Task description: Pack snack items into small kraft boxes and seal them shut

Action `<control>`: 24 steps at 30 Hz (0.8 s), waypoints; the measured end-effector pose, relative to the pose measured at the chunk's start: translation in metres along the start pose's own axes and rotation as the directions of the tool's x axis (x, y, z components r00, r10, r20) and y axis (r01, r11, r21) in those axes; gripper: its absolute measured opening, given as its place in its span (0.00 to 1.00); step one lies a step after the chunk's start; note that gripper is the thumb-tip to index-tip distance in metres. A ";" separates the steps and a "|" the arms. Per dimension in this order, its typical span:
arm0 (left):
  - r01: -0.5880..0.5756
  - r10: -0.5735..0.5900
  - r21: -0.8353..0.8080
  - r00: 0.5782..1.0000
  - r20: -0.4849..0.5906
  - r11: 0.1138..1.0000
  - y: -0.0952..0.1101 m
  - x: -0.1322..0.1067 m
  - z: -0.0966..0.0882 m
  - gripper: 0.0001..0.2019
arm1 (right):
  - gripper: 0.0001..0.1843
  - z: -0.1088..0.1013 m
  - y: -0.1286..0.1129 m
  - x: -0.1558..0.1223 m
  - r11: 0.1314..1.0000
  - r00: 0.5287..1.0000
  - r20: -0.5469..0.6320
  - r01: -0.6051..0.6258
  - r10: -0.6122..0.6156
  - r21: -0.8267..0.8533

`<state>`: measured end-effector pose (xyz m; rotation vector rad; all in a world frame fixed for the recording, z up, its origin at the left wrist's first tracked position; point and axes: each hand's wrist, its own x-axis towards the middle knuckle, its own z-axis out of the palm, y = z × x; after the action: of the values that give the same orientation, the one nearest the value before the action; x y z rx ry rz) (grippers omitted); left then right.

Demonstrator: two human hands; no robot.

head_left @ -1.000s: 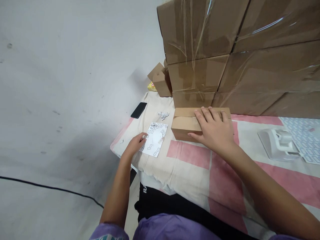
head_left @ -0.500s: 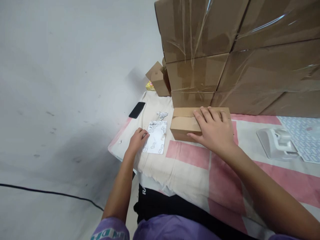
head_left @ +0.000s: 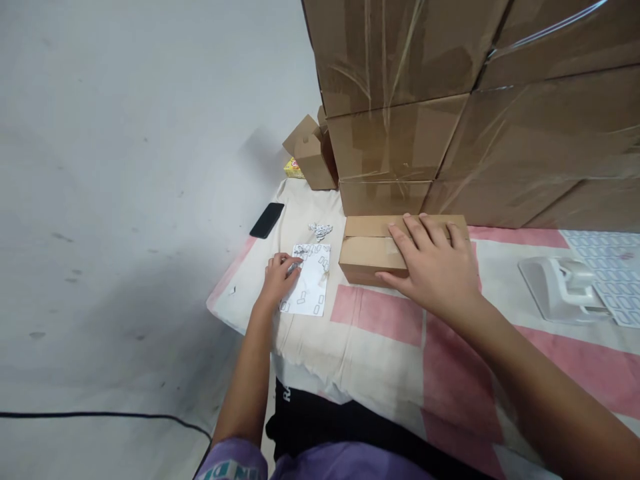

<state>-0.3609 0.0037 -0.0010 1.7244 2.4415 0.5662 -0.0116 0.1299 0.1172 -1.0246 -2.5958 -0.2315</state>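
My left hand is at the left edge of a white sheet printed with small rectangular outlines. Its thumb and forefinger are slightly apart over the sheet's upper left. Dark marks show between them, and I make out nothing firmly held. A closed brown cardboard box lies to the right of the sheet. My right hand rests on its top with fingers spread and the thumb down the front side. A small heap of silvery-white scraps sits just beyond the sheet.
Large taped cartons are stacked behind the box. A white tape dispenser and a patterned sheet are at right. A black phone lies near the left table edge. An open small carton and yellow pack stand behind.
My left thumb and forefinger have parted a little and reach slightly further over the sheet. My right hand stays on the box. The camera view has shifted slightly.
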 end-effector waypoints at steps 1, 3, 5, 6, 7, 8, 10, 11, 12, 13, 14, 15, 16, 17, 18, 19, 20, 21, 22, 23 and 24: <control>0.011 -0.011 -0.003 1.000 -0.008 1.000 0.000 -0.001 0.001 0.14 | 0.41 0.000 0.000 0.000 1.000 1.000 0.000 0.001 -0.001 0.000; 0.024 -0.024 -0.004 0.999 -0.023 1.000 0.001 -0.002 0.003 0.13 | 0.41 0.001 0.000 0.000 1.000 1.000 0.001 0.002 -0.002 0.003; 0.021 -0.021 -0.002 0.999 -0.033 1.000 0.002 -0.002 0.004 0.11 | 0.42 0.001 0.000 0.000 1.000 1.000 0.001 0.001 -0.001 0.005; 0.014 -0.014 0.001 0.999 -0.036 1.000 0.002 -0.002 0.004 0.11 | 0.42 0.002 0.001 0.000 1.000 1.000 0.001 0.001 -0.001 0.005; 0.005 -0.005 0.004 0.999 -0.039 1.000 0.003 -0.002 0.003 0.10 | 0.42 0.002 0.001 0.000 1.000 1.000 -0.001 0.000 0.000 0.004; -0.006 0.006 0.008 0.999 -0.044 1.000 0.005 -0.002 0.003 0.10 | 0.42 0.003 0.001 0.000 1.000 1.000 -0.003 0.001 -0.001 0.003; -0.029 0.030 0.018 0.998 -0.061 0.999 0.008 -0.001 0.000 0.09 | 0.42 0.003 0.001 0.000 1.000 1.000 -0.009 0.006 -0.006 0.001; -0.040 0.042 0.023 0.996 -0.074 0.999 0.011 0.000 -0.001 0.09 | 0.41 0.002 0.001 0.000 1.000 1.000 -0.013 0.008 -0.008 -0.001; -0.050 0.053 0.029 0.995 -0.089 0.998 0.014 0.001 -0.003 0.09 | 0.41 0.002 0.001 0.000 1.000 1.000 -0.014 0.009 -0.009 -0.003; -0.060 0.063 0.035 0.993 -0.104 0.998 0.017 0.005 -0.005 0.09 | 0.41 0.001 0.000 0.000 1.000 1.000 -0.012 0.009 -0.009 -0.005; -0.068 0.072 0.042 0.991 -0.117 0.997 0.020 0.009 -0.007 0.10 | 0.41 0.001 0.000 0.000 1.000 1.000 -0.006 0.006 -0.006 -0.006; -0.075 0.081 0.050 0.989 -0.124 0.996 0.024 0.015 -0.009 0.10 | 0.41 0.000 0.000 0.000 1.000 1.000 0.001 0.002 -0.002 -0.007; -0.084 0.091 0.058 0.988 -0.123 0.995 0.027 0.022 -0.010 0.10 | 0.41 0.000 0.000 0.001 1.000 1.000 0.011 0.000 0.000 -0.007; -0.094 0.101 0.066 0.988 -0.113 0.993 0.029 0.029 -0.012 0.10 | 0.41 -0.001 0.000 0.001 1.000 1.000 0.019 -0.002 0.002 -0.006; -0.105 0.112 0.074 0.989 -0.096 0.992 0.032 0.038 -0.013 0.10 | 0.41 -0.001 0.000 0.001 1.000 1.000 0.024 -0.002 0.002 -0.002; -0.115 0.121 0.080 0.990 -0.076 0.990 0.033 0.045 -0.013 0.11 | 0.41 -0.001 0.000 0.001 1.000 1.000 0.025 -0.002 0.002 0.002; -0.121 0.126 0.085 0.990 -0.060 0.989 0.034 0.052 -0.013 0.13 | 0.41 -0.001 0.000 0.001 1.000 1.000 0.023 -0.001 0.001 0.006; -0.121 0.126 0.087 0.991 -0.052 0.989 0.035 0.057 -0.012 0.15 | 0.41 -0.001 0.000 0.001 1.000 1.000 0.020 0.000 0.000 0.011; -0.115 0.120 0.087 0.991 -0.054 0.990 0.035 0.061 -0.011 0.17 | 0.41 -0.001 0.000 0.001 1.000 1.000 0.016 0.000 0.000 0.015; -0.105 0.110 0.083 0.992 -0.066 0.991 0.035 0.062 -0.009 0.18 | 0.41 0.000 0.000 0.001 1.000 1.000 0.013 0.000 0.000 0.018; -0.093 0.099 0.076 0.992 -0.079 0.993 0.035 0.062 -0.006 0.19 | 0.41 0.000 0.000 0.001 1.000 1.000 0.011 0.001 -0.001 0.021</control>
<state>-0.3534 0.0700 0.0252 1.8923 2.4739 0.5779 -0.0117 0.1306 0.1174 -1.0205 -2.6026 -0.1990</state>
